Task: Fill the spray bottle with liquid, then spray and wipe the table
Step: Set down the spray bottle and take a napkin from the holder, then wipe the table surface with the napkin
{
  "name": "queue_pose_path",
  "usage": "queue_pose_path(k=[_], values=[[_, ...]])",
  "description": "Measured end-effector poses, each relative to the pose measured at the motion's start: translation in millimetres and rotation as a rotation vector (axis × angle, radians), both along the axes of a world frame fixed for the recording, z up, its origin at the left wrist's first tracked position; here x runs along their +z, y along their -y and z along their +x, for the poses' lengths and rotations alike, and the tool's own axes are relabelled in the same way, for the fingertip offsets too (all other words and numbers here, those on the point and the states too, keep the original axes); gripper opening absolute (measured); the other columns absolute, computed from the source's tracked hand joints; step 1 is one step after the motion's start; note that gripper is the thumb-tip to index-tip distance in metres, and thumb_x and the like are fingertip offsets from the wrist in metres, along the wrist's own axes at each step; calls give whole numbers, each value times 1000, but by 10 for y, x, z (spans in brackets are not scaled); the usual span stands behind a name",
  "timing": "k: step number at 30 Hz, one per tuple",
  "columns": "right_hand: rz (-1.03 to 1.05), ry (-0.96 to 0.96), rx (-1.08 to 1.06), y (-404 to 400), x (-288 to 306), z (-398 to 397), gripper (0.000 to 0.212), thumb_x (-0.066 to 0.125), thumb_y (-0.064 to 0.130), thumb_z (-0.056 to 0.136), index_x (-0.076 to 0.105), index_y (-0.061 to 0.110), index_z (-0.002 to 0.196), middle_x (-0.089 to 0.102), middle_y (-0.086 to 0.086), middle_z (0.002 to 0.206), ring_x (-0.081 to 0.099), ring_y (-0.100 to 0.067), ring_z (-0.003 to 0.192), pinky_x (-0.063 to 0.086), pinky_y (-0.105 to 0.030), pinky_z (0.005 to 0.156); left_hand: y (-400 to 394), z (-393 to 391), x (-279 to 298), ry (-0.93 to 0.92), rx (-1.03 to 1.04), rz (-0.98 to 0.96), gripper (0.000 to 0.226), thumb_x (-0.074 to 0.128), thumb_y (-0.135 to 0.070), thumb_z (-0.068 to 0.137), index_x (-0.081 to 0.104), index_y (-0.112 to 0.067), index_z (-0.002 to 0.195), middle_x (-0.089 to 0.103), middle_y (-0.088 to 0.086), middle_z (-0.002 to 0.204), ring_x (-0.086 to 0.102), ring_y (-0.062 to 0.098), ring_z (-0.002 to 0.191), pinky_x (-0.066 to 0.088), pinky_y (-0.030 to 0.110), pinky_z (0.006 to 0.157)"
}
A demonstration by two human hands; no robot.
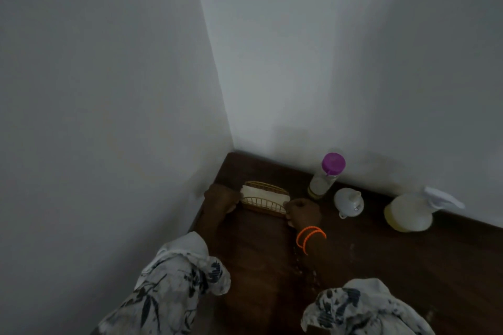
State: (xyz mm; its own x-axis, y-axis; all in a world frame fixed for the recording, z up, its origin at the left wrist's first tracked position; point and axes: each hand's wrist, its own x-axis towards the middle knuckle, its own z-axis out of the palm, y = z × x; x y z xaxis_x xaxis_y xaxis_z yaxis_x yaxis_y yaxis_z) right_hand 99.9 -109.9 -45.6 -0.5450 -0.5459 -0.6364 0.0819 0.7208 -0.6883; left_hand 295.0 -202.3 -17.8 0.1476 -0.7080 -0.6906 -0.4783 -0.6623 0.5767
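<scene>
A small wicker basket (261, 205) with a folded white cloth (265, 194) in it stands near the far left corner of the dark wooden table (408, 266). My left hand (221, 198) grips its left end and my right hand (303, 212), with orange bangles on the wrist, grips its right end. A spray bottle (411, 212) with a white trigger head and yellowish liquid stands at the right by the wall. A clear bottle (325, 179) with a purple cap stands behind the basket. A white funnel (348, 201) lies between the two bottles.
White walls meet in a corner just behind the table. The table's left edge runs along the left wall. Small drops or specks mark the wood near my right forearm.
</scene>
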Motion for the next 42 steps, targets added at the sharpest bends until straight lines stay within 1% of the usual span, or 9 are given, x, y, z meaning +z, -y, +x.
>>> queue_pose_path(k=[7, 11, 16, 21, 26, 32, 36, 39, 42], values=[[10, -5, 7, 7, -8, -12, 7, 80, 22, 84, 73, 20, 83, 76, -9, 87, 73, -21, 75, 65, -41, 75, 93, 26, 31, 28, 35, 6, 29, 89, -18, 76, 75, 1, 92, 76, 15, 82, 78, 30, 78, 66, 46, 77], [27, -8, 8, 9, -22, -12, 10, 79, 25, 85, 76, 16, 90, 76, -7, 80, 73, -20, 70, 65, -42, 74, 96, 27, 57, -111, 49, 99, 37, 89, -14, 80, 70, 2, 108, 73, 14, 83, 70, 22, 71, 63, 33, 61], [19, -21, 9, 6, -33, -4, 13, 78, 26, 86, 77, 14, 91, 77, -9, 83, 75, -24, 77, 64, -47, 81, 156, -21, 87, -21, 24, 58, 47, 89, -5, 76, 69, 7, 117, 75, 21, 107, 77, 30, 89, 65, 44, 84], [-62, -165, 7, -51, 33, -35, 11, 78, 25, 85, 77, 16, 92, 76, -5, 97, 67, -15, 87, 53, -29, 82, 240, -114, 188, -25, -6, -66, 39, 85, -18, 79, 73, 3, 109, 76, 20, 106, 75, 34, 98, 63, 47, 90], [-340, -308, 118, -115, 175, 59, 26, 85, 21, 78, 73, 21, 101, 73, 3, 98, 66, -4, 87, 45, -10, 68, 331, -313, 471, -89, -5, -183, 22, 82, -24, 78, 77, -6, 90, 78, 13, 89, 77, 28, 85, 66, 47, 80], [-485, -295, 308, -37, 390, 256, 51, 90, 23, 73, 69, 19, 119, 63, 11, 112, 60, 0, 98, 50, -17, 88, 143, -604, 840, -308, 59, -262, 13, 85, -12, 76, 74, -11, 69, 76, 7, 64, 77, 23, 64, 66, 53, 71], [-589, -298, 209, 1, 547, 341, 25, 79, 16, 86, 73, 14, 110, 70, 4, 103, 64, -1, 92, 54, -22, 81, -73, -774, 1098, -424, 31, -274, 10, 82, -10, 79, 74, -5, 83, 76, 8, 66, 77, 24, 65, 64, 55, 76], [-618, -310, 117, -96, 646, 269, 10, 70, 14, 93, 76, 18, 101, 74, 6, 93, 66, 5, 85, 48, -6, 72, -225, -846, 1234, -459, 36, -304, 15, 81, -7, 81, 72, -2, 92, 77, 14, 75, 78, 28, 69, 66, 51, 74], [-560, -334, 50, -387, 667, 105, 13, 75, 11, 86, 78, 22, 92, 75, 11, 88, 66, 10, 83, 46, -2, 69, -467, -872, 1187, -461, 59, -340, 7, 77, -2, 82, 70, -5, 83, 75, 17, 76, 77, 30, 67, 66, 49, 72]])
